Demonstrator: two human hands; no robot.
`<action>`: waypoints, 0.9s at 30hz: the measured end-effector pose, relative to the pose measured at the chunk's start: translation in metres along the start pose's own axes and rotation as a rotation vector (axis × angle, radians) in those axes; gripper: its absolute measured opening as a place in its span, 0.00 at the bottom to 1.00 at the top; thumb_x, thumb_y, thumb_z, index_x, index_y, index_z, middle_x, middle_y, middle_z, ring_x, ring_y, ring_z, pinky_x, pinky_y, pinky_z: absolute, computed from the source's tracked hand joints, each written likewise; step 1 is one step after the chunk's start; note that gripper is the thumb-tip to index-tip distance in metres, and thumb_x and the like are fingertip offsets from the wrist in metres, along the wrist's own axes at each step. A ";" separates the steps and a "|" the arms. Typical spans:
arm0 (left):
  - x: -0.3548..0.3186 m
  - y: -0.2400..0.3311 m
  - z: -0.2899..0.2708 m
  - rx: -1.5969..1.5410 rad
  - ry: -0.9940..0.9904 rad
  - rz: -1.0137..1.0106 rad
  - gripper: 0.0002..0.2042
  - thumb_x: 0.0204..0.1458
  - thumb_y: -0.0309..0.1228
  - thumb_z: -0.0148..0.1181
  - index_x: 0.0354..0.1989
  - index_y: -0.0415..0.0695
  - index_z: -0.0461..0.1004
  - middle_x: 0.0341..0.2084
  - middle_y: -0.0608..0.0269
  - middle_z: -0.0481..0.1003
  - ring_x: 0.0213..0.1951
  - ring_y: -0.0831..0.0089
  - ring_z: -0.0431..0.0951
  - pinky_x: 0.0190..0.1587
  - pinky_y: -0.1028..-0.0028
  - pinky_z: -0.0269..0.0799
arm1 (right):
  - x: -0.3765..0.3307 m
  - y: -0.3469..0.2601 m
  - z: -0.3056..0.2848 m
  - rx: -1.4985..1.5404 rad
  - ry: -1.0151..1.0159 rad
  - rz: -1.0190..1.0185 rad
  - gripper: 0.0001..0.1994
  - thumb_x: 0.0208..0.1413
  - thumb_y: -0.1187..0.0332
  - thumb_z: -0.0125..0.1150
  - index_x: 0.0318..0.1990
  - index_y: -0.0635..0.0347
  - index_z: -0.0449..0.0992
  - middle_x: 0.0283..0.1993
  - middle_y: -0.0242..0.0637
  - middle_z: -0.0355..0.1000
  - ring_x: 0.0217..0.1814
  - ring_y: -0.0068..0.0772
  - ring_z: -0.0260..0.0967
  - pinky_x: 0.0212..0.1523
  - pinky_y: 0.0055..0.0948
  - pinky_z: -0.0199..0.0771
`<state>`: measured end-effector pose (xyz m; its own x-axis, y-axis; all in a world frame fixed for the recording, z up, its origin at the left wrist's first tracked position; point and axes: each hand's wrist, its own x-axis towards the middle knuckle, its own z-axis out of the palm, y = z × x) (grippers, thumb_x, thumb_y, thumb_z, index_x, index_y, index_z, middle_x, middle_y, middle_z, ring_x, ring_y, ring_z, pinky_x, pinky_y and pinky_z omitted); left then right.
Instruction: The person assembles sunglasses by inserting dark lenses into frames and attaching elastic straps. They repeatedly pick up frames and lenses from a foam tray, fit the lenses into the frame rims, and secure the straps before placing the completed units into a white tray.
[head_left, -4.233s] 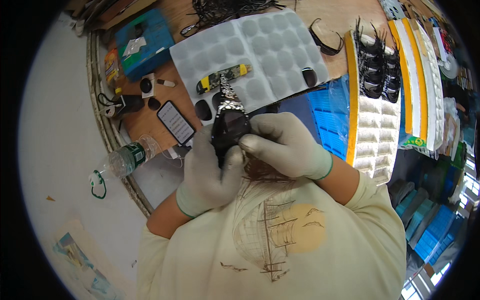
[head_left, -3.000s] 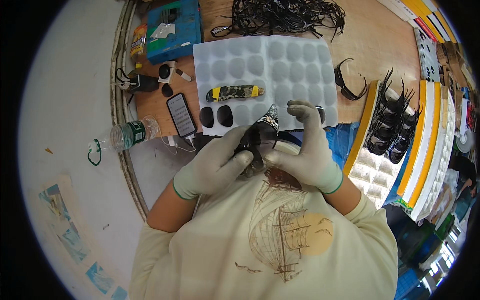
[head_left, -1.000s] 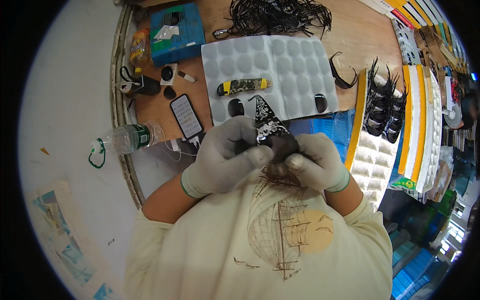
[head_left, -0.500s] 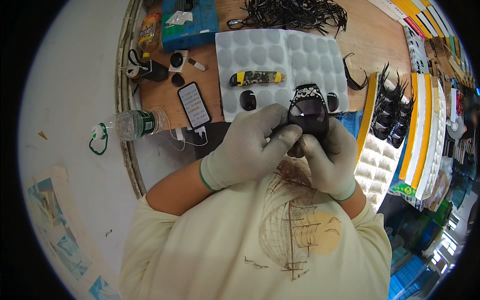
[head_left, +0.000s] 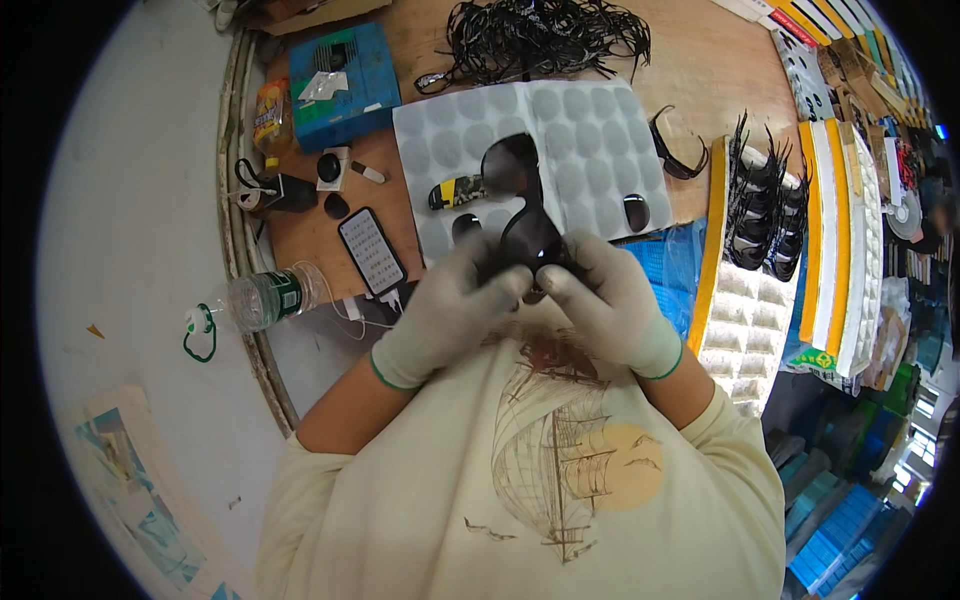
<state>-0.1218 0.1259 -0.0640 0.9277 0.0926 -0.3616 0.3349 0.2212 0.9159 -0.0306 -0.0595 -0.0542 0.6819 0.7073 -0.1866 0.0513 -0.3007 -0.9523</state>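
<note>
Both my hands wear pale grey gloves with green cuffs. A pair of dark sunglasses (head_left: 532, 236) is between them, tilted so that one lens stands up and away from me while the other is close to my fingers. My left hand (head_left: 445, 308) has its thumb and fingers closed at the near part of the frame, slightly blurred. My right hand (head_left: 608, 305) pinches the other side of the same part. Just beyond lies a white sheet with grey circles (head_left: 590, 140), bearing a yellow and camouflage-patterned knife (head_left: 460, 191) and loose dark lenses (head_left: 637, 212).
A phone (head_left: 371, 252) lies left of the sheet, near a plastic bottle (head_left: 265, 300) at the table edge. A blue box (head_left: 345, 85) and a heap of black frames (head_left: 545, 38) sit farther back. At right, a padded tray (head_left: 745, 330) holds several sunglasses.
The sunglasses have turned in my hands: the patterned temple no longer shows, and a lens now points up and away. The whole view has shifted a little.
</note>
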 end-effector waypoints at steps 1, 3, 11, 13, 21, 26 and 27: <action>-0.002 -0.003 -0.001 0.062 -0.041 0.011 0.18 0.62 0.37 0.57 0.51 0.35 0.71 0.38 0.60 0.76 0.39 0.76 0.76 0.45 0.74 0.73 | 0.001 0.001 0.002 -0.014 0.015 -0.029 0.12 0.61 0.65 0.60 0.37 0.68 0.74 0.27 0.51 0.72 0.28 0.49 0.72 0.32 0.38 0.70; 0.000 -0.011 -0.005 0.217 0.007 0.085 0.17 0.61 0.40 0.60 0.45 0.35 0.75 0.32 0.61 0.77 0.35 0.78 0.74 0.41 0.76 0.71 | 0.001 0.003 0.005 -0.040 0.041 -0.080 0.12 0.60 0.65 0.61 0.36 0.68 0.74 0.26 0.50 0.72 0.27 0.47 0.72 0.31 0.37 0.70; -0.004 0.001 -0.001 0.222 0.084 0.078 0.13 0.59 0.37 0.61 0.40 0.36 0.76 0.25 0.61 0.76 0.28 0.78 0.73 0.33 0.73 0.70 | 0.005 -0.016 -0.002 -0.103 -0.024 0.097 0.12 0.59 0.64 0.62 0.34 0.68 0.76 0.23 0.46 0.72 0.24 0.36 0.70 0.29 0.34 0.70; -0.005 0.002 -0.002 0.274 0.088 0.079 0.13 0.59 0.36 0.61 0.38 0.37 0.76 0.24 0.62 0.75 0.27 0.79 0.72 0.31 0.73 0.69 | 0.005 -0.015 -0.002 -0.086 -0.026 0.116 0.13 0.59 0.64 0.62 0.34 0.68 0.76 0.22 0.44 0.72 0.23 0.33 0.69 0.29 0.33 0.70; -0.005 0.016 -0.001 0.188 0.070 0.068 0.12 0.59 0.36 0.61 0.35 0.37 0.75 0.21 0.64 0.73 0.27 0.81 0.71 0.30 0.74 0.68 | 0.011 0.010 -0.010 0.062 -0.139 -0.035 0.12 0.60 0.64 0.60 0.34 0.67 0.74 0.24 0.41 0.70 0.25 0.30 0.66 0.30 0.33 0.67; -0.002 0.015 -0.012 0.188 0.011 0.010 0.14 0.59 0.37 0.61 0.34 0.36 0.75 0.22 0.64 0.73 0.27 0.81 0.71 0.31 0.76 0.68 | 0.009 0.013 -0.011 0.101 -0.177 -0.160 0.10 0.61 0.66 0.57 0.35 0.67 0.74 0.27 0.42 0.71 0.28 0.32 0.66 0.33 0.33 0.67; -0.002 0.018 -0.011 0.189 -0.008 -0.008 0.14 0.60 0.37 0.61 0.34 0.36 0.75 0.22 0.64 0.74 0.27 0.80 0.71 0.32 0.76 0.69 | 0.009 0.011 -0.008 0.129 -0.149 -0.146 0.10 0.61 0.66 0.56 0.35 0.67 0.74 0.27 0.41 0.71 0.28 0.32 0.66 0.33 0.33 0.68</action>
<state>-0.1196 0.1407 -0.0490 0.9259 0.0838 -0.3684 0.3667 0.0357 0.9297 -0.0182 -0.0620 -0.0647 0.5587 0.8264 -0.0696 0.0412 -0.1114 -0.9929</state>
